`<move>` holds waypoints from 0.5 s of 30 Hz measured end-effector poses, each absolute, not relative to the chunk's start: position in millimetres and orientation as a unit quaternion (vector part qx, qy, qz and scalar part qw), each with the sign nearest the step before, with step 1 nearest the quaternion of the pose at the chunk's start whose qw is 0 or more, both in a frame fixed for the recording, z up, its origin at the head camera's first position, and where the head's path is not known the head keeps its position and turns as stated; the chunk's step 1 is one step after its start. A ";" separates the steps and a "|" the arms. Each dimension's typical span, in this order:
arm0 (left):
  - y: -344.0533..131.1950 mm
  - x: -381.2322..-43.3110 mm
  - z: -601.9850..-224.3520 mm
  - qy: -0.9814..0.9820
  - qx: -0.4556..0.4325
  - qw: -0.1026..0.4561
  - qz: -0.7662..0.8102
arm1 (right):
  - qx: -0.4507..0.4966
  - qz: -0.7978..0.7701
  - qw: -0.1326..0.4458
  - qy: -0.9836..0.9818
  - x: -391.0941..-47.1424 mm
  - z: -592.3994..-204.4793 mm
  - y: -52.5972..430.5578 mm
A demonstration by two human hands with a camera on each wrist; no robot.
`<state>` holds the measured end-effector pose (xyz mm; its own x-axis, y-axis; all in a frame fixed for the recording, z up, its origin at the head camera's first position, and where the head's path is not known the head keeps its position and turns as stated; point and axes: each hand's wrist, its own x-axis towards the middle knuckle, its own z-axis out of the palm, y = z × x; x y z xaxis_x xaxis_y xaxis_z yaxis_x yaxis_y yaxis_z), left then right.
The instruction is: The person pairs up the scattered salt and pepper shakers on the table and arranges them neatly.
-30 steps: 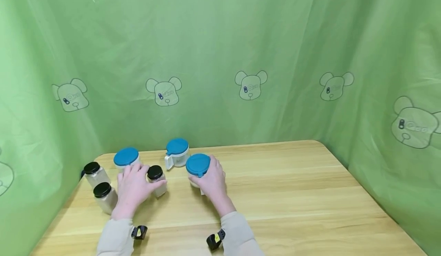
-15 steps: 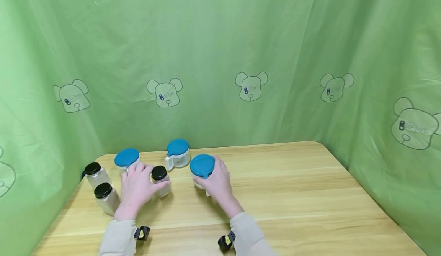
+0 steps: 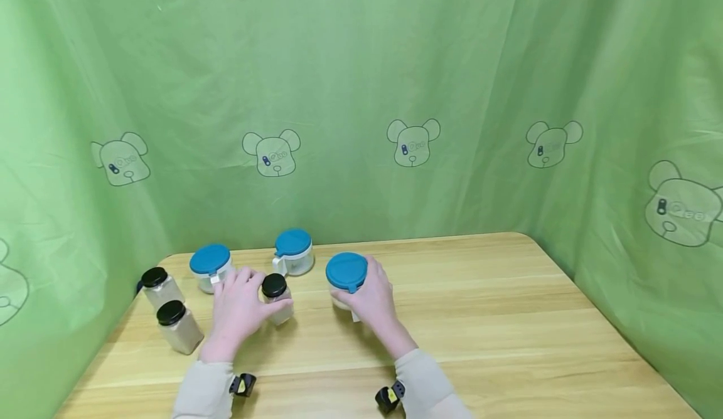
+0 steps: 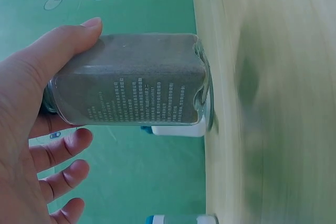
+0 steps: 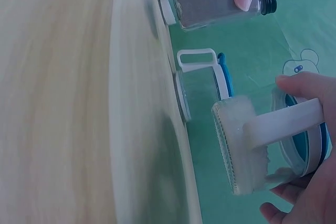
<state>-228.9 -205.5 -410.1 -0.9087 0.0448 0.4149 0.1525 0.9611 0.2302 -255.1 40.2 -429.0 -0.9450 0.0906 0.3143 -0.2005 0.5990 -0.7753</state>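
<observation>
My left hand grips a small square glass jar by its upper part, thumb on one side and forefinger on the other. The jar has a black cap and greyish powder inside; printed text shows on its wall in the left wrist view. To the right, my right hand holds a round clear seasoning pot with a blue lid, white handle and white contents. In the right wrist view both held containers hang a little above the table, upright. The other fingers of my left hand are spread off the jar.
Two more black-capped jars stand at the table's left side. Two blue-lidded pots stand near the back edge. The wooden table stretches right; a green curtain hangs behind and at both sides.
Both hands have moved to the right, carrying the black-capped jar and the blue-lidded pot with them. The standing containers keep their places.
</observation>
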 end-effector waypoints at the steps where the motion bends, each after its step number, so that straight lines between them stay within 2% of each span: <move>1: -204.0 -229.0 -410.4 -0.968 -0.052 0.206 -0.132 | 0.030 0.447 0.163 -0.879 -254.9 -429.1 41.8; 15: -187.2 -230.5 -410.0 -0.965 -0.069 0.210 -0.137 | 0.018 0.437 0.161 -0.885 -256.3 -435.1 60.0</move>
<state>-230.5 -187.2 -410.0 -0.9017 0.0762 0.4255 0.1919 0.9526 0.2360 -256.3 60.0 -435.1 -0.9473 0.1097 0.3009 -0.1720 0.6182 -0.7670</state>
